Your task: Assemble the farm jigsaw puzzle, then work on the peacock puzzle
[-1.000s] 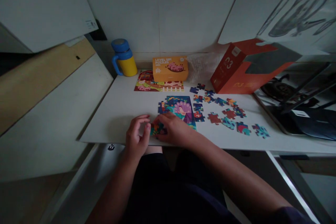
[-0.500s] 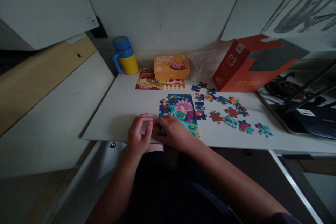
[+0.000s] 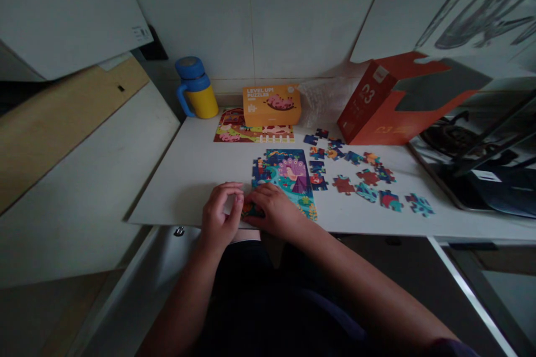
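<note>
A partly built peacock puzzle [image 3: 288, 175] lies on the white table [image 3: 188, 178]. At its near left corner, by the table's front edge, both hands meet on a small cluster of joined puzzle pieces [image 3: 251, 211]. My right hand [image 3: 274, 209] lies over the cluster with its fingers curled and pressed onto it. My left hand [image 3: 220, 215] is curled beside it, thumb and fingertips pinching the cluster's left edge. Several loose pieces [image 3: 368, 184] are scattered to the right of the puzzle.
At the back stand a blue and yellow mug [image 3: 195, 88], an orange puzzle box [image 3: 271, 105] on a finished puzzle [image 3: 234, 133], a clear plastic bag [image 3: 324, 103] and a large orange carton [image 3: 389, 106]. A dark stove top [image 3: 481, 178] borders the table's right end.
More of the puzzle's lower right part shows now than a second ago. Both hands stay on the piece cluster, shifting only slightly.
</note>
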The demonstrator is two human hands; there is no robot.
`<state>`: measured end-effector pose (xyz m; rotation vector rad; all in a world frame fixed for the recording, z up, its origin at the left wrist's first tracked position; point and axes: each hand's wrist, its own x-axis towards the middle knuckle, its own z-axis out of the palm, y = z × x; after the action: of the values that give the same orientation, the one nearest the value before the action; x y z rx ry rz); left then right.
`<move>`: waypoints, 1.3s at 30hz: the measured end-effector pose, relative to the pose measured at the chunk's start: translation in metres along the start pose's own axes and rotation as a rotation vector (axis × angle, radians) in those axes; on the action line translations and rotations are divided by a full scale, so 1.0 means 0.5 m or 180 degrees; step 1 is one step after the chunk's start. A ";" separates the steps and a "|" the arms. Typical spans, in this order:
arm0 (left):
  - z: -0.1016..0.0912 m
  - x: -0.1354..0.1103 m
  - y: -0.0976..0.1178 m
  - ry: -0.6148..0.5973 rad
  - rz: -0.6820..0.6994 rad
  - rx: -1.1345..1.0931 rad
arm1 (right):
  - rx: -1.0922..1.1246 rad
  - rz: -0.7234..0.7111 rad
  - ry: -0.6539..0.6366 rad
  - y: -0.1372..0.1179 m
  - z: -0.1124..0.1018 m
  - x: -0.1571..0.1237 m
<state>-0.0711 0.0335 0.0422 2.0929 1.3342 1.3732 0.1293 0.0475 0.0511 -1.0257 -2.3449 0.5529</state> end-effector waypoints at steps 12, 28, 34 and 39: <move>-0.002 0.001 0.000 -0.0065 0.0076 0.0046 | -0.0378 -0.0154 0.0044 -0.019 0.005 -0.035; 0.006 0.007 0.005 -0.0107 0.0191 0.0265 | -0.0902 0.0096 -0.0088 -0.031 -0.001 -0.032; 0.012 0.008 0.005 -0.0225 0.0309 0.0304 | -0.0904 0.0269 0.0014 -0.029 -0.002 -0.044; 0.016 0.008 0.003 -0.0362 0.0437 0.0390 | -0.0885 0.0304 -0.0010 -0.028 -0.007 -0.046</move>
<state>-0.0631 0.0379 0.0417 2.3451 1.2796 1.2307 0.1369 0.0218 0.0547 -1.2660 -2.4320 0.2661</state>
